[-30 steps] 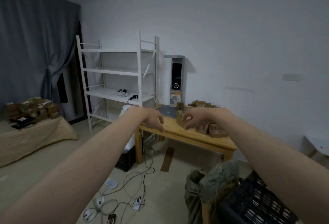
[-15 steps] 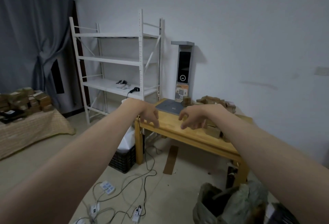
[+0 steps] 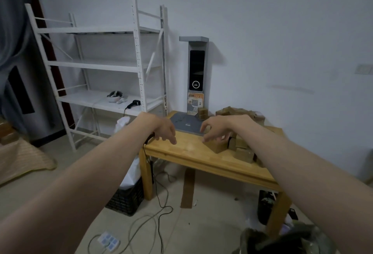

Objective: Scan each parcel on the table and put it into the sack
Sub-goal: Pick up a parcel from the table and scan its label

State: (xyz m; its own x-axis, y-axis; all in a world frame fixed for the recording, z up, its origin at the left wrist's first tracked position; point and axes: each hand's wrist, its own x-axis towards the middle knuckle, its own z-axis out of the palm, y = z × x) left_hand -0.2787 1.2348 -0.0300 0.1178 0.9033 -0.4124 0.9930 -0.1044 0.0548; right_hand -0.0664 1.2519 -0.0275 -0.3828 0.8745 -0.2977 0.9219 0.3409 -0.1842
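Note:
Several brown cardboard parcels [image 3: 241,148] are heaped on the right half of a wooden table [image 3: 187,153]. A grey mat [image 3: 186,124] lies at the table's back left, with one small parcel [image 3: 202,113] behind it. Both my arms reach out toward the table. My left hand [image 3: 164,130] hangs over the table's left corner, fingers loosely curled, holding nothing. Just left of the parcel heap hovers my right hand [image 3: 215,127], fingers spread and loosely bent, also holding nothing. The dark open sack [image 3: 282,239] stands on the floor at bottom right. A black handheld scanner [image 3: 134,103] lies on the white shelf.
A white metal shelf rack [image 3: 101,65] stands left of the table. A grey upright device [image 3: 196,71] leans on the wall behind it. Cables and a power strip [image 3: 109,240] lie on the floor. A black crate [image 3: 126,198] sits beside the table leg.
The view has come closer to the table and tilted down over it. Both hands have moved forward over the tabletop; the right hand now sits beside the parcel heap.

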